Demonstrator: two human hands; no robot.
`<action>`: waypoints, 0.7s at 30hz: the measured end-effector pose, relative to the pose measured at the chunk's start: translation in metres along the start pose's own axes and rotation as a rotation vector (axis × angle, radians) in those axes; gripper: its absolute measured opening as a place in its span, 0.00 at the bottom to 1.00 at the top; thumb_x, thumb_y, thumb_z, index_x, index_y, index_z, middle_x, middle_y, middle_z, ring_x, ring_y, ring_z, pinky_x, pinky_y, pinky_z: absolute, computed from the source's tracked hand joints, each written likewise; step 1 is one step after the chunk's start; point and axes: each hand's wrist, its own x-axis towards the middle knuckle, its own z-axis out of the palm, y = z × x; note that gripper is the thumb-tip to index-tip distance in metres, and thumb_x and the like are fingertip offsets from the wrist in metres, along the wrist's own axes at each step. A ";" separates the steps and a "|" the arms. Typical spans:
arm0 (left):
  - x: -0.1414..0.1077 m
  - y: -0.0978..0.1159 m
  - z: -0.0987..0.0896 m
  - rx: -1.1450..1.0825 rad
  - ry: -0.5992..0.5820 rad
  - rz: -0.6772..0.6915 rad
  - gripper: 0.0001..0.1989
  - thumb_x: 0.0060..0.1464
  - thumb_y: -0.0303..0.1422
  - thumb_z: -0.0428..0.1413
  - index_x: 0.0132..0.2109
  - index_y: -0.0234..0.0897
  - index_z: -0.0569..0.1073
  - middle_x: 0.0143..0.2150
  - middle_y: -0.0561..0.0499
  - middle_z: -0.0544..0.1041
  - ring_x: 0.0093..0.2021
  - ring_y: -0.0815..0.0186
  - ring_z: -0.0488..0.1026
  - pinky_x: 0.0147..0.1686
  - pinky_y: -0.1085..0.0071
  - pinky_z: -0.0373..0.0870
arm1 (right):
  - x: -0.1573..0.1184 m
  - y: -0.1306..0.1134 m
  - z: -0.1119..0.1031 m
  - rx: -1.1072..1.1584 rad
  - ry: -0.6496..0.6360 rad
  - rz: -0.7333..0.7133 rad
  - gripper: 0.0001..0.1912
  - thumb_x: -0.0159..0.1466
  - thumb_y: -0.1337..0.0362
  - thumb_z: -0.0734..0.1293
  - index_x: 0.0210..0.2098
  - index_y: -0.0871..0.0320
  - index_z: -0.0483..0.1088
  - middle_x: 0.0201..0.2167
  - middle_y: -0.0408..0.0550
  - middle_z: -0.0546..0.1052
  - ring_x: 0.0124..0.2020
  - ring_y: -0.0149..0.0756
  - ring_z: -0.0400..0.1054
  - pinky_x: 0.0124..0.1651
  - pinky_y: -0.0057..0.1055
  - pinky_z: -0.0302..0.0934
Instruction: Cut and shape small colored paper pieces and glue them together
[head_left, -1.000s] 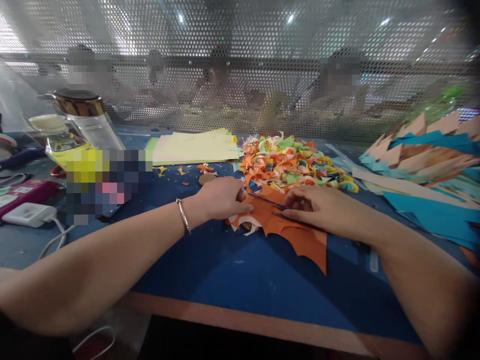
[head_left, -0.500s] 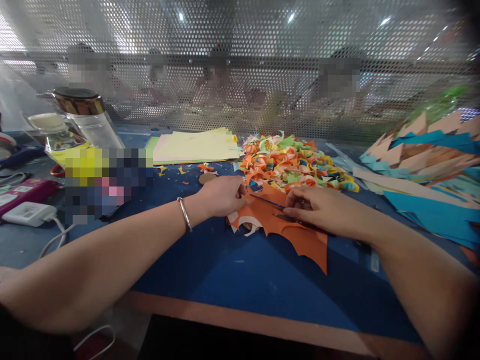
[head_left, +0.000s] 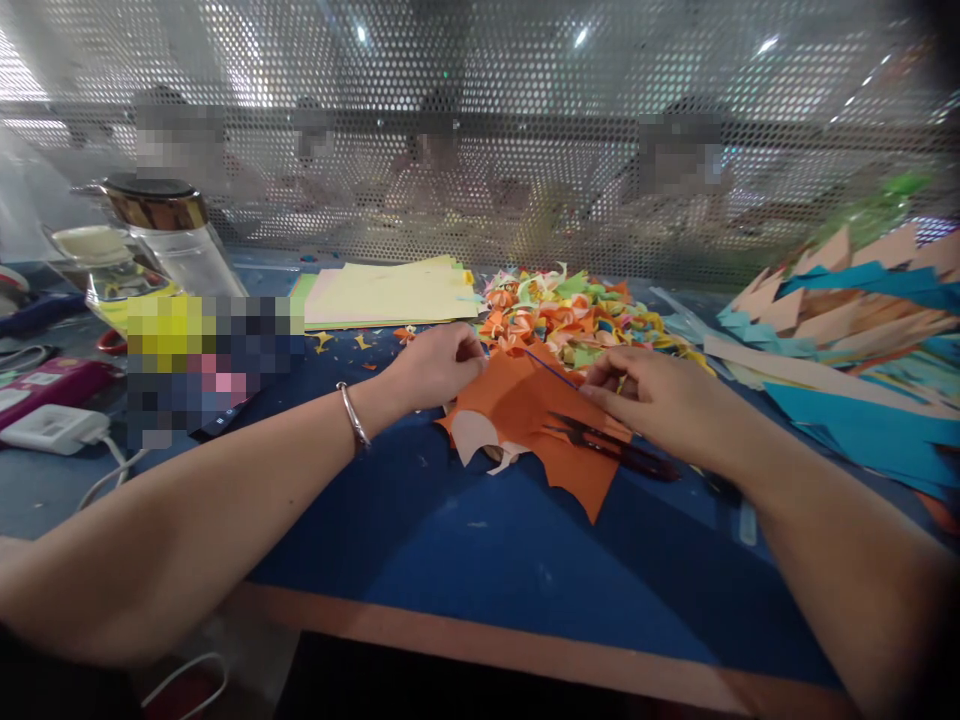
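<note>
My left hand [head_left: 439, 365], with a bangle on the wrist, is closed in a pinch at the upper left edge of an orange paper sheet [head_left: 517, 400]. What its fingertips hold, if anything, I cannot make out. The sheet has scalloped cut-outs along its near edge and lies over pale pink paper [head_left: 475, 433]. Over the sheet's right side, my right hand [head_left: 637, 388] has its thumb and fingers closed on a thin blue stick [head_left: 551, 369] that points up and left. Dark red thread snips [head_left: 611, 443] lie below that hand, blades across the orange paper.
Behind the hands rises a heap of colourful paper scraps [head_left: 577, 310], beside a pale yellow paper stack [head_left: 397, 292]. Cut blue and peach paper [head_left: 862, 420] piles up at right. Bottles [head_left: 180, 245] and a power strip [head_left: 60, 385] stand left. A perforated metal screen [head_left: 480, 200] closes the back.
The orange sheet has turned and shifted left, baring more pale pink paper. My left hand has moved slightly up and left, my right slightly up and right, exposing the snips.
</note>
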 end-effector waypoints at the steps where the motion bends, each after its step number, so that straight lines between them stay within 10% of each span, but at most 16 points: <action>1: 0.000 0.000 0.000 -0.033 0.020 -0.010 0.03 0.58 0.31 0.59 0.36 0.38 0.72 0.29 0.52 0.76 0.27 0.68 0.69 0.31 0.67 0.59 | 0.000 0.000 0.000 0.008 0.010 -0.007 0.11 0.65 0.53 0.68 0.34 0.53 0.72 0.28 0.48 0.79 0.25 0.37 0.69 0.29 0.34 0.57; 9: 0.001 0.001 0.005 -0.252 0.166 0.068 0.09 0.58 0.24 0.59 0.33 0.40 0.68 0.22 0.58 0.68 0.23 0.71 0.62 0.28 0.69 0.55 | -0.004 -0.007 -0.001 0.162 -0.332 -0.097 0.20 0.64 0.42 0.70 0.33 0.54 0.74 0.25 0.47 0.79 0.25 0.36 0.71 0.28 0.33 0.60; 21: 0.004 0.005 -0.008 -0.704 0.724 0.069 0.12 0.59 0.21 0.60 0.43 0.42 0.68 0.26 0.60 0.70 0.25 0.73 0.67 0.27 0.74 0.63 | -0.005 -0.001 -0.003 0.099 -0.305 -0.156 0.17 0.59 0.48 0.73 0.38 0.54 0.73 0.29 0.48 0.78 0.28 0.39 0.72 0.30 0.34 0.63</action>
